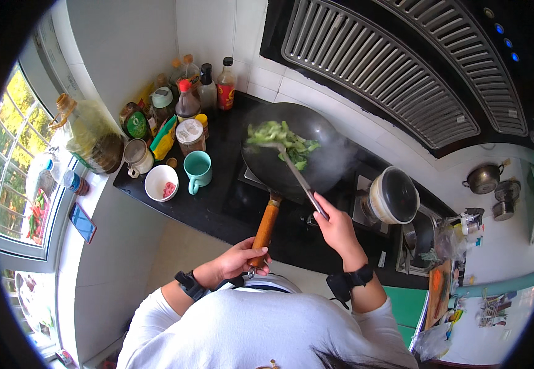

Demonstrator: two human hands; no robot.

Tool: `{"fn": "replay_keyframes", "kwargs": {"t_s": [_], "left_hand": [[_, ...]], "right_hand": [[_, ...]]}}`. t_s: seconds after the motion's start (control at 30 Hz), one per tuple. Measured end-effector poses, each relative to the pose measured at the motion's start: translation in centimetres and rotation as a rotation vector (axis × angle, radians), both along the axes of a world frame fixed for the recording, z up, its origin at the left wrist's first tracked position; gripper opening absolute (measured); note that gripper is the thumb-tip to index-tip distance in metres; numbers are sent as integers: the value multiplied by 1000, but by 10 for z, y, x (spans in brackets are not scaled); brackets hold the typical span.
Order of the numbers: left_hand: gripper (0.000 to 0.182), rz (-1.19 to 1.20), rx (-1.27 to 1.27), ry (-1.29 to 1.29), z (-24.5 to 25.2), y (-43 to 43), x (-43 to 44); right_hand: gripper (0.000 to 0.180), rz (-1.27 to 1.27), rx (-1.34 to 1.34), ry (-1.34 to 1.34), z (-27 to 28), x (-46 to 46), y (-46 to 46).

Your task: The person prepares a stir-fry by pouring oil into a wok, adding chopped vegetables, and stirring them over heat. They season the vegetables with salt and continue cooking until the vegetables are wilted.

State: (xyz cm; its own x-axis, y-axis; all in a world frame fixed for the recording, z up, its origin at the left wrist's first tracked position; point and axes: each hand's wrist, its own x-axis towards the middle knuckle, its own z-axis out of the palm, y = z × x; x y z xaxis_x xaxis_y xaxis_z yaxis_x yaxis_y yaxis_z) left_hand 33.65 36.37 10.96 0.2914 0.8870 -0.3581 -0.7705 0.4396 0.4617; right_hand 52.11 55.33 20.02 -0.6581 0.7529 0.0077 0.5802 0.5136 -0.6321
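My left hand [244, 258] is closed around the wooden handle [265, 229] of a dark wok [322, 177], which sits on the stove. In my right hand [337, 226] is the metal handle of a spatula [300, 177]. Its head lies among chopped green vegetables [297, 145] at the wok's left side; part of the greens there is blurred. Steam rises over the right part of the wok. Left of the wok stand a teal mug [197, 168] and a white bowl [155, 181] with pieces of pink meat [169, 189].
Sauce bottles [226, 85] and jars [190, 133] crowd the back left corner. A lidded pot [393, 196] stands right of the wok, beside the sink [405, 258]. The range hood [382, 78] hangs above. On the window sill are a phone [82, 223] and a large oil jug [94, 133].
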Motion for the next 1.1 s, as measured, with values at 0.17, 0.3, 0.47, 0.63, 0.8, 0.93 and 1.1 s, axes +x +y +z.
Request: {"fn": "replay_keyframes", "kwargs": {"t_s": [0.17,0.3,0.47,0.63,0.8,0.93,1.1], "left_hand": [[36,85,-7,42,0,1,11],[31,94,-22,144,3,-1,11],[29,115,-23,183,4,0,17],[29,119,-22,218,6,0,18],[29,120,-47,252,9,-1,19],[31,135,-43,253,6,-2,21],[31,146,-47,247,4,-2,18]], "right_hand": [[46,-28,151,-28,-21,-19,26],[47,-85,76,-147,9,8,22],[46,55,253,-163,93,89,11],[48,92,95,-261,65,64,6],[45,-12,123,-57,-3,10,34],[44,-39,139,-84,-21,-18,39],[43,-95,25,-227,36,17,28]]}}
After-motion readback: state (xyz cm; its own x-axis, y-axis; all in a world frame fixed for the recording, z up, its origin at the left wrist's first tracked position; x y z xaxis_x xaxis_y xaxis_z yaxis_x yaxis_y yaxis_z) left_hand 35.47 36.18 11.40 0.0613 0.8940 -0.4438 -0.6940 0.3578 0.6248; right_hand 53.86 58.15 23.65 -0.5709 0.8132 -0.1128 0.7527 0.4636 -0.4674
